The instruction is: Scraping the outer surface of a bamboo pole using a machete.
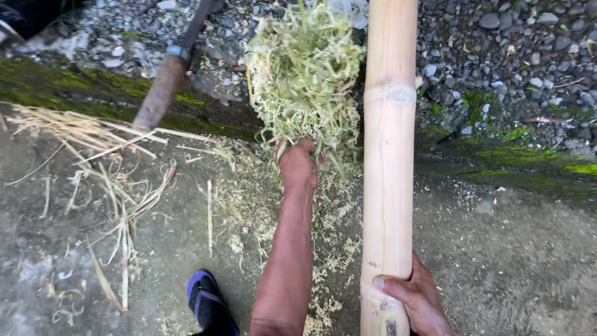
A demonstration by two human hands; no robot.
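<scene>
Bare concrete ground (510, 261), dusted with pale shavings, runs up to a mossy ledge (74, 87) with grey gravel (510, 37) beyond. From the head camera, the left hand (298, 165) reaches forward, fingers clenched around a bundle of greenish-white bamboo shavings (305, 74) held above the ledge. The right hand (413, 295) grips the near end of a peeled bamboo pole (388, 155), just beside the bundle. A long knife (165, 87) lies to the left, above dry strips (93, 134); a blue sandal (208, 302) shows below.
</scene>
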